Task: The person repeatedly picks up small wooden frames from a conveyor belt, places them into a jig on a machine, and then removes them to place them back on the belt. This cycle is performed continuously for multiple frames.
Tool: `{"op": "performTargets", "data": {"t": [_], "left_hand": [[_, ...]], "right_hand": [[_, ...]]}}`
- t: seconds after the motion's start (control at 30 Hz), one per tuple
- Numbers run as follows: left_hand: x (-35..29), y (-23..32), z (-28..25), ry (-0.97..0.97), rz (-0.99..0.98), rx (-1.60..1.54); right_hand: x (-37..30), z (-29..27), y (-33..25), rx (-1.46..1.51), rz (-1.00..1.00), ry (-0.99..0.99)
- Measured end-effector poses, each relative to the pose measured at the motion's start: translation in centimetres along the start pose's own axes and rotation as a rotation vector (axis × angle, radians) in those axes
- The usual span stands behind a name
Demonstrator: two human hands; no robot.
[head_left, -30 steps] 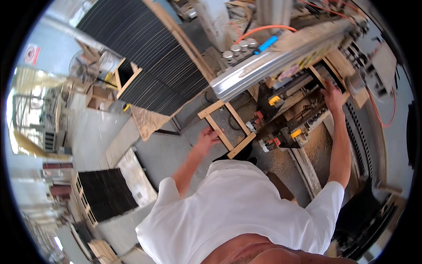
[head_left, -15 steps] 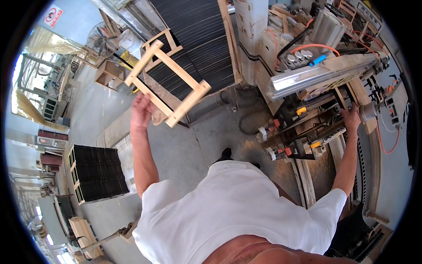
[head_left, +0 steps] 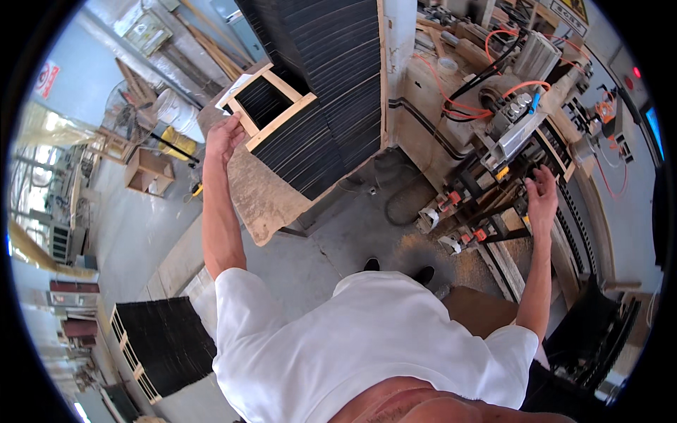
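Observation:
A light wooden frame (head_left: 282,122) with straight bars lies at the top of a tall stack of black-sided frames (head_left: 303,156). My left hand (head_left: 226,139) grips its near left corner, fingers over the bar and thumb alongside. At the right, my right hand (head_left: 541,201) hovers by the woodworking machine (head_left: 509,144), with its fingers loosely curled, apart and holding nothing. Just beyond those fingers, another wooden frame (head_left: 556,149) with dark inner edges rests in the machine.
The stack stands on a worn board (head_left: 264,204) with a rounded corner. Another black stack (head_left: 166,342) is at the lower left. Orange hoses (head_left: 462,106) loop over the machine, and sawdust (head_left: 462,264) covers the floor beneath. A white bucket (head_left: 178,113) stands at the far left.
My left hand has brought the wooden frame from mid-air onto the stack, still gripping it. My right hand has come away from the wood at the machine and drawn nearer to me.

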State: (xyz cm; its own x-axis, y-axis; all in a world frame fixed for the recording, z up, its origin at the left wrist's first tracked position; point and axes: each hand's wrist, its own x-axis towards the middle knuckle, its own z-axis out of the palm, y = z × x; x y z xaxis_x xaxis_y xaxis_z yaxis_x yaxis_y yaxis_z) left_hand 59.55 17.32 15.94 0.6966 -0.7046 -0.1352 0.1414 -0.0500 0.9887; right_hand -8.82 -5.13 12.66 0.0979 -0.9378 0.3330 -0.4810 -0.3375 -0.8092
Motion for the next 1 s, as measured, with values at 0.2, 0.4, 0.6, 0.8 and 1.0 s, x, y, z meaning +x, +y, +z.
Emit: {"op": "performTargets", "data": {"t": [0.2,0.4,0.6,0.8,1.0], "left_hand": [[-2.4,1.2,1.7,0.343,0.378,0.547],[-13.3,1.1,12.1,0.327,0.732,0.445],[-18.5,-12.6,24.3,-0.559,0.412,0.025],[-27.0,-19.4,34.0,-1.053,0.022,0.187],[-29.9,-23.9,39.7,-1.198,-0.016,0.174]], "right_hand": [[-4.5,1.9,0.0,0.010,0.092,-0.025],[-7.4,-1.5,-4.4,-0.198,0.180,-0.064],[-6.0,-14.1,-10.5,-0.973,-0.425,0.073],[-11.3,-47.3,-21.5,-1.874,0.120,0.339],[-22.0,-57.7,-37.5,-2.177,0.518,1.167]]}}
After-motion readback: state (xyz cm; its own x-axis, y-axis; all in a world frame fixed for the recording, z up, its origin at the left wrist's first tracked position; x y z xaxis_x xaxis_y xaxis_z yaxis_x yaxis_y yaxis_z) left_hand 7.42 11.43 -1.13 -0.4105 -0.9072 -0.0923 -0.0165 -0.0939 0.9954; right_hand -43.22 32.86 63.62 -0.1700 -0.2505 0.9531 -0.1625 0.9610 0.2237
